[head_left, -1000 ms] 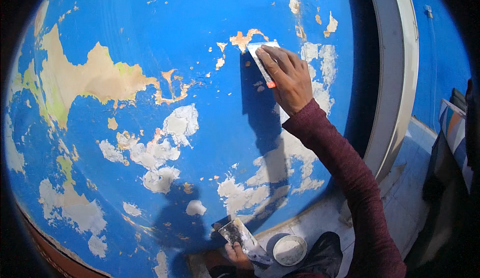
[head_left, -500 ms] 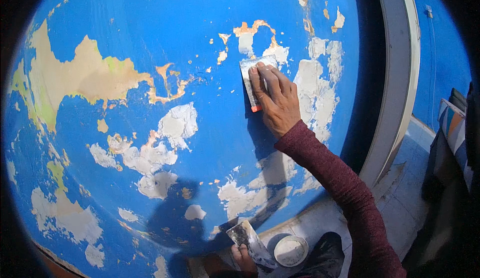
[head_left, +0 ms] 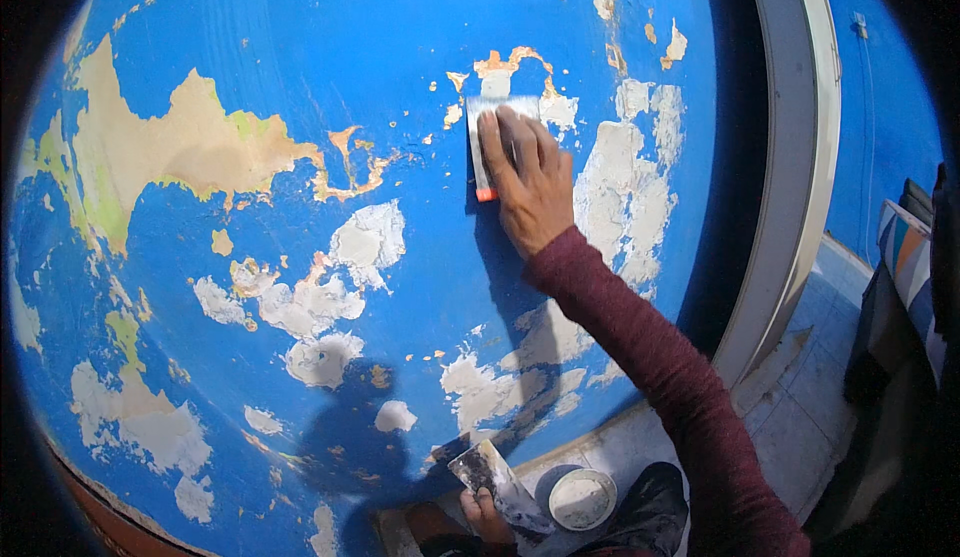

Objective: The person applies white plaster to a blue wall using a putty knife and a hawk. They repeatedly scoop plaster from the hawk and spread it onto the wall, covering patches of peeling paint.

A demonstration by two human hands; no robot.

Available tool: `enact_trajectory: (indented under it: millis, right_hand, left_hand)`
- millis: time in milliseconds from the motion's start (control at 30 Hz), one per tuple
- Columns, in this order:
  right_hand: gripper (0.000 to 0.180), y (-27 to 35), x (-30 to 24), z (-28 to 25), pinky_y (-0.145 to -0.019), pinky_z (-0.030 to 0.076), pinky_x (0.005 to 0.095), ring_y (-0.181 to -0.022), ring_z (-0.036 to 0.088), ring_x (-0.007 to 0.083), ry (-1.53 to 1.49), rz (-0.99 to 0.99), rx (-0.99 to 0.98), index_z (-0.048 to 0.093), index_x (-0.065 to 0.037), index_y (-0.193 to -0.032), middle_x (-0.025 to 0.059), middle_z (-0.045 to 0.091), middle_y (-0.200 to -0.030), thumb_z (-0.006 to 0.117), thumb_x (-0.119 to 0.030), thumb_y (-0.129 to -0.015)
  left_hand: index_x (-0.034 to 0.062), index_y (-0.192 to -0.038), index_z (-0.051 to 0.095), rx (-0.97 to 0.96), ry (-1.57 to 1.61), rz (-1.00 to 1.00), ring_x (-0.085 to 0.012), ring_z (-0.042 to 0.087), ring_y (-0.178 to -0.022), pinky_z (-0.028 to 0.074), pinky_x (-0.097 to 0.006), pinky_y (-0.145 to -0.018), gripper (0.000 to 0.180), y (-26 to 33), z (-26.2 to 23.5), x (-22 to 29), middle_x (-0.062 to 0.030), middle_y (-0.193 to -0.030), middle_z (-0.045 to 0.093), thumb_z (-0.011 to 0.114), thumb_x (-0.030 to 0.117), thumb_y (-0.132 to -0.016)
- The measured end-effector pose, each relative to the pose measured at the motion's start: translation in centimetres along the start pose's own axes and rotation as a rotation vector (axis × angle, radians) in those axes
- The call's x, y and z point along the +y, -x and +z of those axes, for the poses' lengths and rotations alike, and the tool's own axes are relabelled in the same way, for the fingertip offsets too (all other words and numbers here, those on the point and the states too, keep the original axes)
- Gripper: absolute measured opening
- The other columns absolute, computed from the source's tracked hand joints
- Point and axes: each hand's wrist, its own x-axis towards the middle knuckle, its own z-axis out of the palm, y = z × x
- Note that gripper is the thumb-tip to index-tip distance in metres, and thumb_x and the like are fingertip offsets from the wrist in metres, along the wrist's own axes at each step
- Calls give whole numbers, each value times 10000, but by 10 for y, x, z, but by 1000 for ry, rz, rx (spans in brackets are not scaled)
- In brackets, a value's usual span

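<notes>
Pressing a thin putty knife (head_left: 492, 142) flat on a peeling blue wall (head_left: 300, 77), the right hand (head_left: 530, 182) spreads its fingers over the blade; light and springy, it looks best gripped near its orange end. The left hand (head_left: 487, 512) clasps a putty-smeared scraper (head_left: 497, 482) beside a small white tub (head_left: 583, 498).

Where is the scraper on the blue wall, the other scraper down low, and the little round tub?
wall scraper (head_left: 482, 147), head view, bare blade edge.
low scraper (head_left: 492, 475), head view, smeared blade.
round tub (head_left: 582, 498), head view, white contents.
</notes>
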Motion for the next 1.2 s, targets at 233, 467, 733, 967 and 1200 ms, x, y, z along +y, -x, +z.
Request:
enact_trajectory:
  millis: [233,467,733,967,1200]
  right_hand:
    - [647,37,11,-46,-871,394,415,-1231,470,272,-139,-69,-253,390,-174,-1480,62,487,-1378,537,-88,-856]
    - [608,109,15,-145,-946,414,418,-1123,544,325,-746,31,-696,541,-176,-1394,103,596,-1296,520,20,-820]
    - [683,135,-9,-216,-833,407,412,-1100,551,278,-839,-90,-911,513,-165,-1411,55,582,-1325,602,-32,-747]
    - [572,155,-21,-214,-860,436,440,-1102,544,229,-573,-303,-1066,501,-196,-1414,16,561,-1329,557,-166,-845]
    - [542,118,41,-184,-980,443,438,-1106,592,343,-934,118,-858,586,-122,-1327,137,637,-1234,525,39,-813]
  left_hand:
    - [-26,-1092,542,-55,-81,135,-225,539,-919,432,-374,-850,239,-5,10,31,-136,-986,593,504,184,-983]
    - [-28,-1114,522,-125,111,323,-197,517,-929,412,-344,-878,237,-40,55,116,-97,-1003,574,478,179,-1008]
    - [-18,-1141,479,-151,209,427,-109,469,-874,408,-287,-806,192,-37,79,169,-46,-964,520,442,126,-1019]
    - [-18,-1193,459,-112,190,431,-130,501,-931,422,-301,-854,230,-34,87,168,-76,-1030,551,445,138,-1025]
    - [-42,-1157,477,-38,106,487,-191,512,-938,416,-337,-875,229,-54,66,142,-117,-1032,564,452,109,-987]
